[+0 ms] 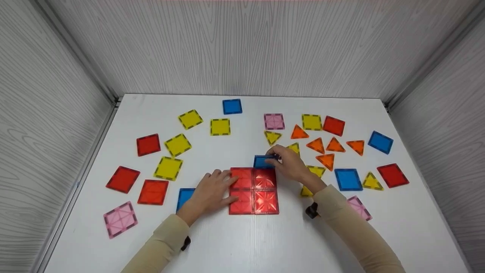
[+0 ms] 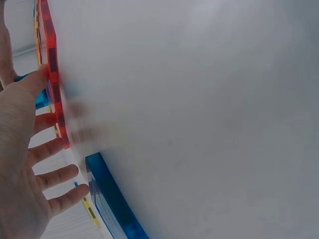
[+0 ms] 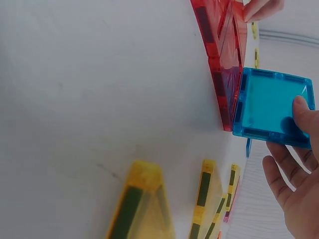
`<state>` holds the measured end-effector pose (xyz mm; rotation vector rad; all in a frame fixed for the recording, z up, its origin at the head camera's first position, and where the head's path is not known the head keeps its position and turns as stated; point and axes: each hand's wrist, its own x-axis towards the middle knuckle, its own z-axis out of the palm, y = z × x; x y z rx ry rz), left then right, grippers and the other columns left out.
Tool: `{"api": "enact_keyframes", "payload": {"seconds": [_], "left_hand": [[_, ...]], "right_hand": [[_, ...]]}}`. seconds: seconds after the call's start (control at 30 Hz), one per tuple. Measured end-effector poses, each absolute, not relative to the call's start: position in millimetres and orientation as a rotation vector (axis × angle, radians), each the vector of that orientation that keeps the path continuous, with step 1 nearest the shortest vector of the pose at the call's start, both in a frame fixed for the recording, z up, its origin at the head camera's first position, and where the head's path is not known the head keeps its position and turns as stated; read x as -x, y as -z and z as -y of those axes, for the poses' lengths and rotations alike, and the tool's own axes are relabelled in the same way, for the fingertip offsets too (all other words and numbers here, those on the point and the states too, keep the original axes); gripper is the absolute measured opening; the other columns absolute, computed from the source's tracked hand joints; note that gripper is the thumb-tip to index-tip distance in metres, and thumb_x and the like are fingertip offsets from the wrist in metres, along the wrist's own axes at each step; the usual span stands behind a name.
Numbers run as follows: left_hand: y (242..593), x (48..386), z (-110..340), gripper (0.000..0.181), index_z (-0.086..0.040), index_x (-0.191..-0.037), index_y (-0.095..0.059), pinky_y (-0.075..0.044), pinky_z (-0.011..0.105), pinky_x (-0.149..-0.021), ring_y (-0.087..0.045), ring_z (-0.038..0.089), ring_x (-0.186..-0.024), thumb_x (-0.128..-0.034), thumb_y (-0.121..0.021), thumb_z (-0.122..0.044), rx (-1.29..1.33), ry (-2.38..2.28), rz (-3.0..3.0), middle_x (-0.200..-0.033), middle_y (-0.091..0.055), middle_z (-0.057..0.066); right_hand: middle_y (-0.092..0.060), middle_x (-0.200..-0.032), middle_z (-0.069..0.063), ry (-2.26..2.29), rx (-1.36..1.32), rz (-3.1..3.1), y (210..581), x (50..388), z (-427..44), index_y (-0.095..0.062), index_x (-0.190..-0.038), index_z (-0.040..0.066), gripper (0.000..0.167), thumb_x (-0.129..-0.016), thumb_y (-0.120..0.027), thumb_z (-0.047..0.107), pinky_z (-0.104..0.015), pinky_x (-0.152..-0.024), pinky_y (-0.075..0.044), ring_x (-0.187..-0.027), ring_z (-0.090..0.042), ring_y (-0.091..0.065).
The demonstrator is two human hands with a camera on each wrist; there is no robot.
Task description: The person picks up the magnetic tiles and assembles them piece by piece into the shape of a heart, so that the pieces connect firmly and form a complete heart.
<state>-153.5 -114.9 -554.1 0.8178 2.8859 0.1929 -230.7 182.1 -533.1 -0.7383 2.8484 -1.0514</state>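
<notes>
Four red square magnetic tiles [image 1: 241, 203] lie joined in a two-by-two block at the middle of the table. A blue square tile [image 3: 271, 104] stands upright at the far right edge of that block; my right hand [image 1: 290, 165] pinches it between thumb and fingers. In the right wrist view its lower edge meets the red tiles. On the block's left side rests my left hand [image 1: 212, 191], thumb and fingertips touching the red tiles, fingers spread and fairly straight. Another blue tile [image 1: 185, 198] lies flat beside the left hand, partly hidden by it.
Loose yellow squares [image 1: 168, 168], red squares [image 1: 123, 179] and a pink square [image 1: 120, 219] lie to the left. Orange triangles [image 1: 326, 161], yellow triangles [image 1: 372, 182] and a blue square [image 1: 348, 179] are spread to the right. Grey wood-grain panels [image 1: 242, 49] border the white table [image 1: 250, 242].
</notes>
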Motion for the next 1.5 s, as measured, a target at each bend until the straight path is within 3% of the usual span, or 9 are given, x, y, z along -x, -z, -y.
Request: {"api": "enact_keyframes", "payload": {"seconds": [0.37, 0.73, 1.13, 1.5], "left_hand": [[555, 134, 168, 0.075, -0.019, -0.157, -0.05, -0.047, 0.056, -0.117, -0.052, 0.032, -0.142, -0.0961, -0.068, -0.058, -0.732, -0.374, -2.935, -0.157, -0.054, 0.011], [558, 111, 217, 0.083, -0.026, -0.158, -0.048, -0.047, 0.064, -0.115, -0.047, 0.036, -0.145, -0.0892, -0.073, -0.065, -0.576, -0.392, -2.863, -0.159, -0.049, 0.011], [556, 114, 217, 0.075, -0.026, -0.153, -0.055, -0.058, 0.056, -0.102, -0.054, 0.034, -0.133, -0.0893, -0.077, -0.06, -0.572, -0.438, -2.886, -0.146, -0.057, 0.012], [545, 139, 182, 0.075, -0.022, -0.148, -0.06, -0.063, 0.048, -0.094, -0.057, 0.029, -0.126, -0.085, -0.082, -0.057, -0.631, -0.648, -3.011, -0.136, -0.06, 0.012]], "right_hand": [[-0.074, -0.111, -0.007, 1.049, 0.765, -2.825, 535, 231, -190, -0.071, -0.116, 0.01, 0.021, -0.1, -0.073, 0.024, -0.041, -0.092, -0.061, -0.099, -0.021, -0.068], [-0.074, -0.113, -0.007, 1.058, 0.745, -2.804, 535, 229, -195, -0.071, -0.117, 0.01, 0.021, -0.101, -0.072, 0.024, -0.04, -0.092, -0.059, -0.099, -0.022, -0.067], [-0.075, -0.11, -0.007, 1.074, 0.823, -2.828, 537, 229, -194, -0.072, -0.115, 0.009, 0.021, -0.1, -0.073, 0.024, -0.04, -0.088, -0.061, -0.096, -0.021, -0.069], [-0.075, -0.111, -0.007, 1.069, 0.791, -2.811, 537, 230, -195, -0.072, -0.116, 0.011, 0.02, -0.101, -0.072, 0.025, -0.039, -0.09, -0.061, -0.098, -0.02, -0.068]]}}
